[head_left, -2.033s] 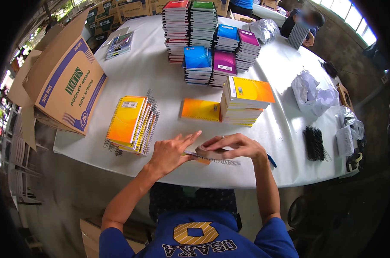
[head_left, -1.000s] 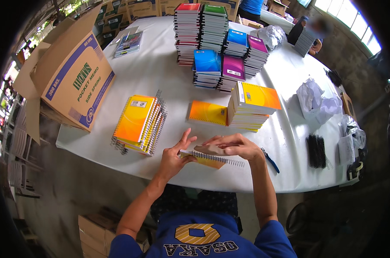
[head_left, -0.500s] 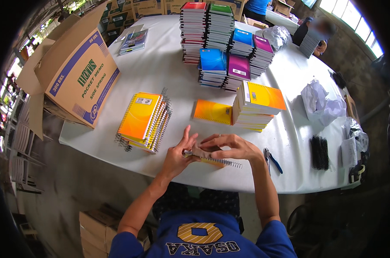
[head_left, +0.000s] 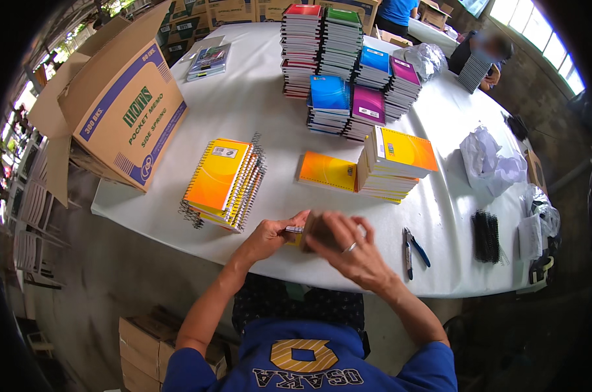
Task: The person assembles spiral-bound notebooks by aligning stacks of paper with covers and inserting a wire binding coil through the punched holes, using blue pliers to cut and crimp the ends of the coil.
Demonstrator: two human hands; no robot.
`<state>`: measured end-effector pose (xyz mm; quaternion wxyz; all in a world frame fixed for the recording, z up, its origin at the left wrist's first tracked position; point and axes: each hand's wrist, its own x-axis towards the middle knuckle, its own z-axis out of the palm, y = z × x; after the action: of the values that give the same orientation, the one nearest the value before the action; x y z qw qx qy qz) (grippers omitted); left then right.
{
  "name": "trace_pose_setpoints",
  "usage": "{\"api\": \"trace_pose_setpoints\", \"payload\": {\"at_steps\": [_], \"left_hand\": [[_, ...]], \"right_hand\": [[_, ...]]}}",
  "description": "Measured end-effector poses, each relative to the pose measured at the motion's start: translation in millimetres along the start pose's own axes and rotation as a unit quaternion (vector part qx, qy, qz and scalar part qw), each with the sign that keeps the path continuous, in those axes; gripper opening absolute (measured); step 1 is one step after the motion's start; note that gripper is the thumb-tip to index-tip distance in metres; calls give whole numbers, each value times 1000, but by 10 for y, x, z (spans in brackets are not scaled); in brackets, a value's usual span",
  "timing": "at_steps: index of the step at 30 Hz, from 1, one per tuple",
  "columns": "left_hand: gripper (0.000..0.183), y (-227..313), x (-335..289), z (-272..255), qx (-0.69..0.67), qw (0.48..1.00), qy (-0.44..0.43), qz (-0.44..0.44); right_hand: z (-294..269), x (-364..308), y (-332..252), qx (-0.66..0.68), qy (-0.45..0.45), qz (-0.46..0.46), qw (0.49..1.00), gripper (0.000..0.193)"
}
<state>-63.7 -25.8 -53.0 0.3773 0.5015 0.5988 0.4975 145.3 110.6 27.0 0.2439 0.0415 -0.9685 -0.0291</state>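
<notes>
In front of me, at the near table edge, my left hand (head_left: pixel 268 239) grips a small yellow notebook (head_left: pixel 294 236); its fingers are closed round one end. My right hand (head_left: pixel 353 251), with a ring on one finger, is over the other end, bent round a brown flat piece (head_left: pixel 316 233). Motion smears that hand, and it hides most of the notebook and its wire coil. Left of my hands lies a stack of yellow-orange spiral notebooks (head_left: pixel 219 179), coils sticking out. Beyond, to the right, a taller pile of yellow notebooks (head_left: pixel 400 153) stands beside one lying flat (head_left: pixel 325 171).
Cutting pliers (head_left: pixel 415 251) lie to the right, then a bundle of black coils (head_left: pixel 485 236) and crumpled plastic (head_left: pixel 492 160). Piles of red, green, blue and purple notebooks (head_left: pixel 338 52) rise behind. A large open carton (head_left: pixel 126 111) stands left. Another person (head_left: pixel 482 55) handles notebooks far right.
My right hand has turned and swung over the notebook's right end, covering the coil that stuck out there. My left hand still holds the notebook. The table has shifted slightly in view.
</notes>
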Motion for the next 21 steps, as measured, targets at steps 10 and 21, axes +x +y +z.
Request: {"api": "trace_pose_setpoints", "payload": {"at_steps": [10,21], "left_hand": [[65,151,45,-46,-39,997,-60,-44],[73,165,-57,109,-154,988,34,-4]], "right_hand": [[100,-192,-76,-15,-66,-100,993,42],[-13,186,719,554,-222,122,793,43]]}}
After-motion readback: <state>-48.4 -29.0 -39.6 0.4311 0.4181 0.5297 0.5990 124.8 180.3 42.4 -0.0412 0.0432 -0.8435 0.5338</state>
